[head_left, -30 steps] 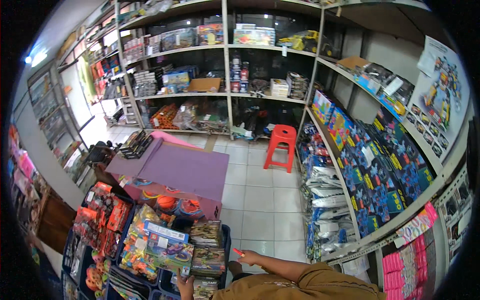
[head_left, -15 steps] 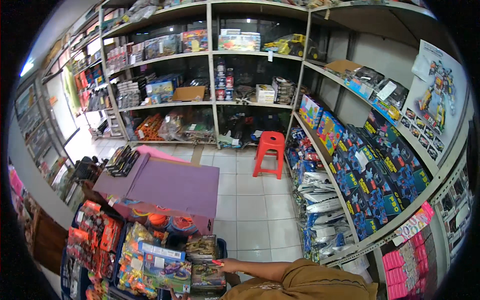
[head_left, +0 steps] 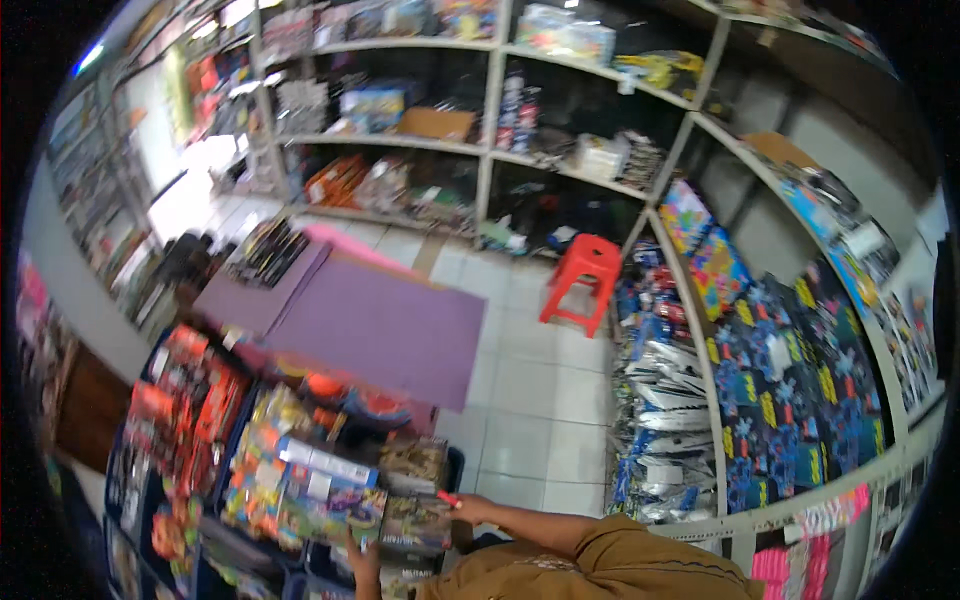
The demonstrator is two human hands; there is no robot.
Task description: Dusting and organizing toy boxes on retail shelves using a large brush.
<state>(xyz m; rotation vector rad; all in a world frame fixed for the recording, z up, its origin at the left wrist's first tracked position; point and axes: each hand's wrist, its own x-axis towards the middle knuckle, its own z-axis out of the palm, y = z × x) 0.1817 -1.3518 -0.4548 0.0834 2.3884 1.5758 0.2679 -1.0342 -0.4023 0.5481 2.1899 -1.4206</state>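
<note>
My right hand (head_left: pixel 469 509) is closed on a small red, stick-like thing (head_left: pixel 447 497); its exact kind is too small to make out. It is over a stack of military-themed toy boxes (head_left: pixel 415 524). My left hand (head_left: pixel 364 562) comes up from the lower edge with its fingers apart, by the near edge of a flat, colourful toy box (head_left: pixel 325 503). Whether it touches that box is blurred. Beside it on the left lie bright yellow and orange packaged toys (head_left: pixel 262 455).
Blue crates (head_left: pixel 118 440) of red-orange packaged toys stand at the left. Beyond is a table-like purple surface (head_left: pixel 385 325) with dark packages on it. A red plastic stool (head_left: pixel 583 283) stands on the tiled floor. Stocked shelves (head_left: pixel 385 142) line the back and right.
The whole view has tilted and shifted, with blur. My left hand has come further into view beside the colourful box. My right hand still holds the red thing over the stack.
</note>
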